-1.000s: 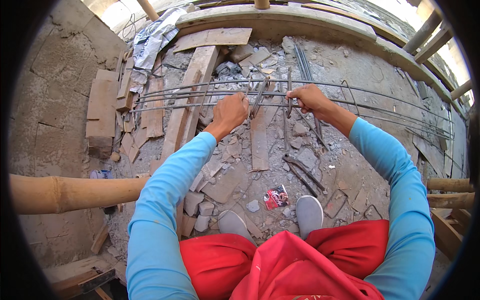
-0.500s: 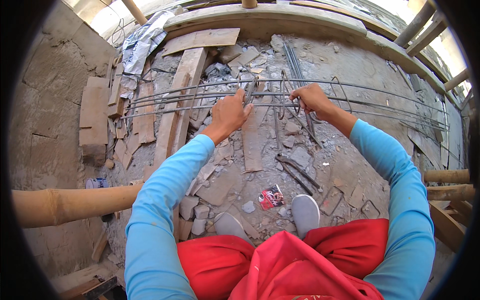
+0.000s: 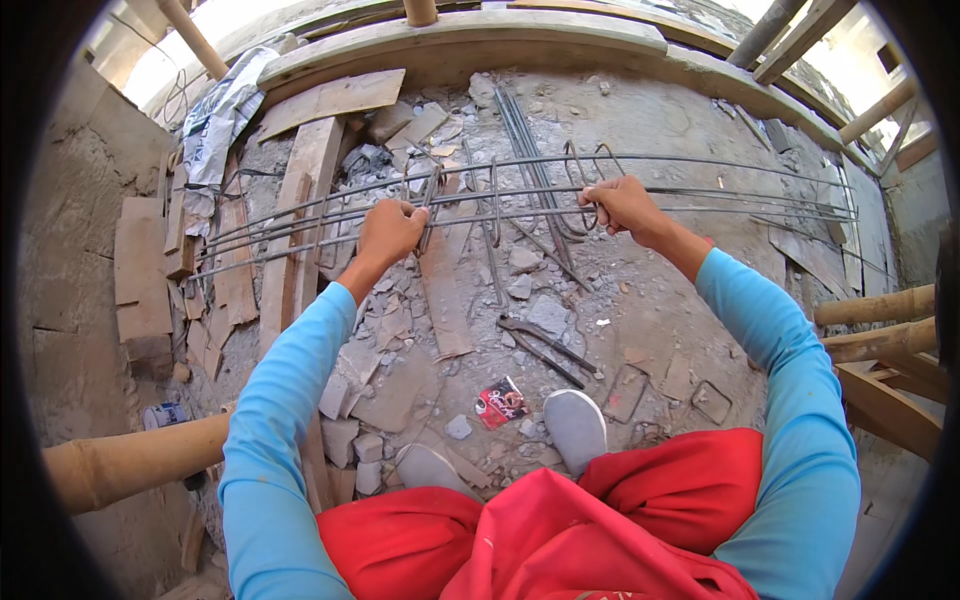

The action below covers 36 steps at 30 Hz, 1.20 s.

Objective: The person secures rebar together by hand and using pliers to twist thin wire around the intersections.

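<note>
Long grey rebar rods [image 3: 720,160] lie horizontally across the floor with several bent wire stirrups [image 3: 494,205] hung around them. My left hand [image 3: 392,230] is closed at a cluster of stirrups left of centre, fingertips gripping the steel. My right hand [image 3: 620,210] is closed on a stirrup on the right part of the rods, beside another upright loop. A bundle of straight rods [image 3: 525,130] lies beneath, running away from me. Long-handled dark pliers [image 3: 548,350] lie on the rubble below the cage.
Broken concrete [image 3: 548,316], planks [image 3: 330,100], a torn white sack [image 3: 215,120] and a red packet [image 3: 500,403] litter the floor. Bamboo poles [image 3: 135,462] cross at both sides. A timber board [image 3: 465,45] runs along the far edge. Spare bent stirrups [image 3: 712,402] lie near my right shoe.
My hands have moved farther apart along the rods, the right one now with a stirrup farther right, leaving a wider gap between loops. The view has shifted, so the scene sits further left.
</note>
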Motion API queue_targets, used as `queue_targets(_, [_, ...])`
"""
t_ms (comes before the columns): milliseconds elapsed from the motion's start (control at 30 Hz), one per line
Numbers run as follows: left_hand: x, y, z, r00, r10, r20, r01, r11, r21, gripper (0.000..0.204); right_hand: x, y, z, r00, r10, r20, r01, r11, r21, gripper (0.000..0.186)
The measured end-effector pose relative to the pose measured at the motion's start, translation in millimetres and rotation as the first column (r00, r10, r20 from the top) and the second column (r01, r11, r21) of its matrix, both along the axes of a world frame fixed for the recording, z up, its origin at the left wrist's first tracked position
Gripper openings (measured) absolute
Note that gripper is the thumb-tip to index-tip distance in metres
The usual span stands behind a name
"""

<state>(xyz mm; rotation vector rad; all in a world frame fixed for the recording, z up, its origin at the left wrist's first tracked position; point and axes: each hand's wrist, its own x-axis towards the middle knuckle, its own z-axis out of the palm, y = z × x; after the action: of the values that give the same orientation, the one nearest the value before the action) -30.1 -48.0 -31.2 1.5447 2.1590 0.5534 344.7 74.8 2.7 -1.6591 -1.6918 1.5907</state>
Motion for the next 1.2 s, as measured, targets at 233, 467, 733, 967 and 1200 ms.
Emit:
queue_targets(233, [3, 11, 19, 0.784, 0.220, 0.581, -0.062, 0.958, -0.280, 0.020, 42, 35, -6, 0.884, -0.188, 0.429, -0.199, 0.679, 0.707, 0.040])
queue_targets(467, [13, 17, 17, 0.715, 0.258, 0.650, -0.048, 0.945, -0.322, 0.010, 65, 60, -28, 0.822, -0.122, 0.556, -0.276, 0.769, 0.576, 0.030])
queue_targets(733, [49, 32, 22, 0.535, 0.350, 0.769, -0.114, 0.932, -0.344, 0.010, 176, 91, -23, 0.748, -0.247, 0.616, -0.180, 0.818, 0.547, 0.035])
queue_targets(967, [55, 35, 21, 0.426, 0.363, 0.829, -0.156, 0.932, -0.329, 0.021, 265, 115, -17, 0.530, -0.428, 0.732, -0.191, 0.780, 0.595, 0.033])
queue_targets(1200, [58, 36, 24, 0.428, 0.348, 0.834, -0.165, 0.938, -0.306, 0.020, 261, 122, 3, 0.438, -0.527, 0.728, -0.154, 0.754, 0.638, 0.038])
